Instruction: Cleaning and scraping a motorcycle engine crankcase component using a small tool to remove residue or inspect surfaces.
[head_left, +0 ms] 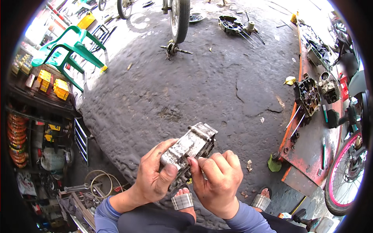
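Note:
A boxy, grimy silver engine cylinder head (pixel 193 142) is held up above my lap, tilted with its far end to the right. My left hand (pixel 152 177) grips its near left end, fingers behind it and thumb across the near corner. Against its right side, my right hand (pixel 218 179) is closed, thumb and curled fingertips pinched together at the edge. What those fingertips pinch, if anything, is too small to make out. The underside of the cylinder head is mostly hidden by both hands.
A rusty orange-edged bench (pixel 307 159) on the right carries engine casings (pixel 307 93). A crankshaft (pixel 171 49) lies below a wheel (pixel 180 19) ahead, with another engine casing (pixel 230 25) beyond. Green chairs (pixel 74 40), crowded shelves and a tool tray (pixel 83 206) stand left.

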The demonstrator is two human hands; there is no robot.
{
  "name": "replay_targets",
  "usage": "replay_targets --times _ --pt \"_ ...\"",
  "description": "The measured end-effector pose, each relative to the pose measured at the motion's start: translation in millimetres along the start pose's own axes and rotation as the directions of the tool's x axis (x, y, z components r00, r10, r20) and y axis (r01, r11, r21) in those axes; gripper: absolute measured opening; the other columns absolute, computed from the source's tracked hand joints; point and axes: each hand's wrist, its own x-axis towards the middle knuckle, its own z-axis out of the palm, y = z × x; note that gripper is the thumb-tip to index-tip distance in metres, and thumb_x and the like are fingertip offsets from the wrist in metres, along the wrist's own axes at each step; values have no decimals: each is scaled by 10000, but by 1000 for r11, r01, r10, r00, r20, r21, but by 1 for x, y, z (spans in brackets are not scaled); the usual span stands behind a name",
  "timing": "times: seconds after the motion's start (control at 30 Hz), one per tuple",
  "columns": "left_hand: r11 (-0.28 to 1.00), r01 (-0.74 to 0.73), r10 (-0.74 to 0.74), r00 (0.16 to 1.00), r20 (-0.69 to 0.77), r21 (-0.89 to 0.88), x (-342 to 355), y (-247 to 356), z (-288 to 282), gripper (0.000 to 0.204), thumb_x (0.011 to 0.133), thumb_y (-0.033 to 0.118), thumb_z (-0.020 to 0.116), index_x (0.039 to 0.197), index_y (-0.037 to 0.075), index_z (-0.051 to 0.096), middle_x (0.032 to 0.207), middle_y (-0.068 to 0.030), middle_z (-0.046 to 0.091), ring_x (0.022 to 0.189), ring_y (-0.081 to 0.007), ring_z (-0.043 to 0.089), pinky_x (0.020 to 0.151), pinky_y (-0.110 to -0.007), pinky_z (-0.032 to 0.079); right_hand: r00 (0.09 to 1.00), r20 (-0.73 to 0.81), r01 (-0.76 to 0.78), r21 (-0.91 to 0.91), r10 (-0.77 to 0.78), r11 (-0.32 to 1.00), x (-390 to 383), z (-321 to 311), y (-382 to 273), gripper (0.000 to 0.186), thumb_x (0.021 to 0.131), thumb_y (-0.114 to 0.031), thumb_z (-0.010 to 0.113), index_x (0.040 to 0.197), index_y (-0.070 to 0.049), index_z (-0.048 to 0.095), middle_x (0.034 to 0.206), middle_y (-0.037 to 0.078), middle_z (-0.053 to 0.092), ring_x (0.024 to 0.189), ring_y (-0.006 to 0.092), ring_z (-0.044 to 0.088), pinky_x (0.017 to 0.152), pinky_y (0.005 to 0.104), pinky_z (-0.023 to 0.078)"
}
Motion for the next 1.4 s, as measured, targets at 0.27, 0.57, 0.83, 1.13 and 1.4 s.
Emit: replay_targets --times 0.27,0.57,0.83,1.13,1.4 --pt "994 75 -74 997 -16 83 -2 0 0 602 1124 415 468 1411 -111 526 1262 -178 691 1165 -214 659 1033 -347 501 998 -60 22 92 -17 996 -10 8 2 168 794 -131 849 821 -94 687 702 9 541 630 230 507 591 388 368" --pt "995 55 -53 998 -17 87 2 1 1 570 1126 393 464 1385 -105 560 1267 -172 694 1186 -212 650 1044 -343 492 990 -75 -116 77 122 990 4 11 36 162 846 -78 819 819 -88 659 719 72 593 653 278 538 644 415 405" --pt "996 75 -74 997 -28 48 0 -4 1 572 1119 384 481 1389 -114 553 1271 -175 693 1180 -207 653 1045 -335 492 995 -17 99 124 -97 987 4 4 29 172 800 -83 847 853 -73 684 727 42 604 649 248 538 625 387 406" --pt "996 77 -77 997 -11 34 -2 -9 -3 580 1121 388 483 1401 -116 540 1277 -171 692 1183 -200 654 1043 -336 497 994 -68 100 157 -90 983 5 8 33 168 789 -65 844 866 -77 695 767 35 623 705 240 570 660 391 411" --pt "997 68 -68 997 -24 29 -2 -9 -2 578 1125 387 477 1408 -114 536 1285 -173 689 1182 -205 653 1047 -339 494 984 -112 166 256 -141 952 1 5 23 241 719 -7 887 858 -78 704 787 43 681 684 217 590 625 348 427"
